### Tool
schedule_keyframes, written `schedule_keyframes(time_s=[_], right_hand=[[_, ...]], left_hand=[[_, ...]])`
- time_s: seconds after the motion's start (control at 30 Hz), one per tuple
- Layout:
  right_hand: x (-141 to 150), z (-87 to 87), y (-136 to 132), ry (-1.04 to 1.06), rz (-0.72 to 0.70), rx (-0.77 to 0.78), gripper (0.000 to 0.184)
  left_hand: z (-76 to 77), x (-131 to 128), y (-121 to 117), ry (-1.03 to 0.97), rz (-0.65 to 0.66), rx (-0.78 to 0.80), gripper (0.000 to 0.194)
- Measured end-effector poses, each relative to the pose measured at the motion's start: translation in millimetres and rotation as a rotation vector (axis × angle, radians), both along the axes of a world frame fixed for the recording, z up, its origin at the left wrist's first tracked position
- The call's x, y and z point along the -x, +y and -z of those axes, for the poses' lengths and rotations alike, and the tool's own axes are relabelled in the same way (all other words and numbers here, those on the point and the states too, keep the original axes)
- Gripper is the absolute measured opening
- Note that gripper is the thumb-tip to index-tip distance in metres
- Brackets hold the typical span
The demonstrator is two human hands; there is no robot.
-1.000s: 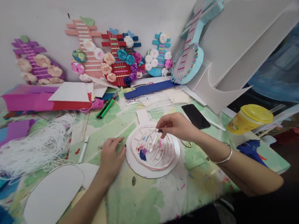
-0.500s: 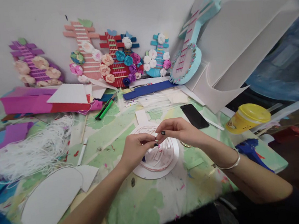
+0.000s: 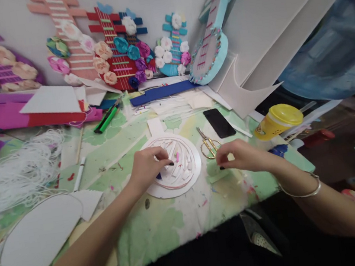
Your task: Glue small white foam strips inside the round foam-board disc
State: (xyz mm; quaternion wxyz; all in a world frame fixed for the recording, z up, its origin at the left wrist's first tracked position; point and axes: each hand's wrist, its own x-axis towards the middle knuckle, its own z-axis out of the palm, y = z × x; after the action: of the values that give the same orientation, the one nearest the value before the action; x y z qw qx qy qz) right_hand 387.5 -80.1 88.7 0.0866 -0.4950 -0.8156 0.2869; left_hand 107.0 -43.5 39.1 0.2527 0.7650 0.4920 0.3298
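Note:
A round white foam disc [image 3: 172,190] lies on the green table, covered with short white strips and a few pink and blue bits. My left hand [image 3: 147,166] rests on the disc's left side, fingertips pinched together on one of the white strips. My right hand [image 3: 237,156] hovers just right of the disc, fingers curled into a pinch; what it holds is too small to make out. Gold-handled scissors [image 3: 208,145] lie between the disc and my right hand.
A black phone [image 3: 219,123] and a yellow lidded cup [image 3: 276,121] sit at the right. White string [image 3: 15,171] is heaped at the left, with a white oval foam piece [image 3: 40,234] in front of it. Decorated foam guitars [image 3: 115,58] lean on the wall. A green cutter [image 3: 108,116] lies behind.
My hands met over the disc, then parted: the right hand moved right off the disc, uncovering the scissors, and the left stayed on it. The view shifted down and right.

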Motion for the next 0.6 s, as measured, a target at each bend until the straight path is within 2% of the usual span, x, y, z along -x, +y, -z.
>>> schedule_keyframes(time_s=[0.13,0.23,0.33,0.47,0.6], right_hand=[[-6,13.8,-26,-0.094,-0.134,0.05,0.013],[2,22.2,-43,-0.069,-0.146,0.022,0.014],[16,31.1,-56,-0.113,-0.064,-0.034,0.013],[35,43.8,-67,-0.298,0.12,-0.094,0.011],[44,53.4,-69,-0.245,0.173,-0.019,0.007]], left_hand=[[3.2,-1,2,0.084,0.092,-0.031,0.011],[3.9,-1,4,0.116,0.178,-0.091,0.018],[2.6,1,-1,0.125,0.171,-0.139,0.028],[0.4,6,-14,0.139,0.125,-0.183,0.027],[1.4,11,-21,0.155,0.124,-0.211,0.025]])
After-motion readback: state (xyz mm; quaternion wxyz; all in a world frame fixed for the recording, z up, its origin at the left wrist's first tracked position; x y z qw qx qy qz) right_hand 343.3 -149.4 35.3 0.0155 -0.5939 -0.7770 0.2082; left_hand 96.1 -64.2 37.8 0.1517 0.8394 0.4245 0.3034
